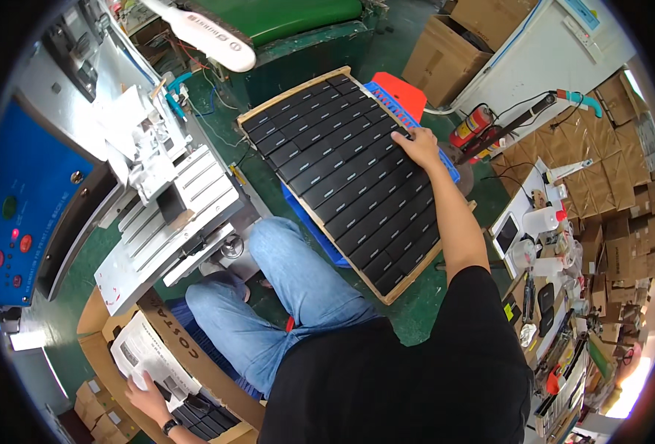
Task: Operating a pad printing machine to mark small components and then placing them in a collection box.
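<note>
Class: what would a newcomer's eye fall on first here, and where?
First, the rows of black boxes on a wood-edged board at the centre, with the right hand at its right edge. Next, the blue control panel with red and green buttons at far left, and the open cardboard box lower left, where the left hand is at a white printed sheet.

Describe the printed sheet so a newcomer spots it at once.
Find the open cardboard carton left of the person's legs. In its opening, by the left hand, is the printed sheet. It is pale with dark print, unlike the black boxes beside it.
</note>
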The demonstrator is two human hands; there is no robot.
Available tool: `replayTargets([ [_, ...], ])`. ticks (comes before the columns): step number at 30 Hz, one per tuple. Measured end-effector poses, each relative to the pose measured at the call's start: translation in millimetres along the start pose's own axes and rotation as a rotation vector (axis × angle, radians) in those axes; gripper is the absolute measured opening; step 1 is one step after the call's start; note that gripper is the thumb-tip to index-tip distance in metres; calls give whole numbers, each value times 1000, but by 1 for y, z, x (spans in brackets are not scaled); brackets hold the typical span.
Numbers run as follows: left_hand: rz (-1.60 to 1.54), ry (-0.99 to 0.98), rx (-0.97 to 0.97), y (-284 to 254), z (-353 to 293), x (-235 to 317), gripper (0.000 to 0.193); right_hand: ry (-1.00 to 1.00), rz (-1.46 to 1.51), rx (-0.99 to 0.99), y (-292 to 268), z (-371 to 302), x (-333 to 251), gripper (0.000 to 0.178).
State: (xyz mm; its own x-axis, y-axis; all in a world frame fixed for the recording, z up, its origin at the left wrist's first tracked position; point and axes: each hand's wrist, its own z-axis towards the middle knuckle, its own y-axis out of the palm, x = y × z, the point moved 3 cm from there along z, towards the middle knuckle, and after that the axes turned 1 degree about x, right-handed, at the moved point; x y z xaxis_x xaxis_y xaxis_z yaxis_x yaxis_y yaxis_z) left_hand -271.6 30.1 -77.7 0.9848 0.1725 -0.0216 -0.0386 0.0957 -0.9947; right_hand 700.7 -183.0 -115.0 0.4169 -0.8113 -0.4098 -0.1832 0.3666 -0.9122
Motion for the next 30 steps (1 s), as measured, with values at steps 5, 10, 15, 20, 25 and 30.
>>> replayTargets([
  [5,-201,48,-183,52,-33,-64,56,-6,29,238,-7,-1,-15,79],
  [10,-113,82,-132,61,-28,-56,44,-415,161,208,-26,-25,-78,54],
  [15,-962,-63,-51,62,-16,-14,47,-720,359,46,-43,-95,-186,36],
  [20,-1114,-180,-111,79,-4,19,41,-1031,563,-33,-36,-185,-290,35],
  [25,-597,137,285,59,-12,38,47,-1202,571,-119,-37,-227,-334,37],
  [30,-492,328,62,45,-22,50,55,-1033,970,-444,-23,-220,-360,43],
])
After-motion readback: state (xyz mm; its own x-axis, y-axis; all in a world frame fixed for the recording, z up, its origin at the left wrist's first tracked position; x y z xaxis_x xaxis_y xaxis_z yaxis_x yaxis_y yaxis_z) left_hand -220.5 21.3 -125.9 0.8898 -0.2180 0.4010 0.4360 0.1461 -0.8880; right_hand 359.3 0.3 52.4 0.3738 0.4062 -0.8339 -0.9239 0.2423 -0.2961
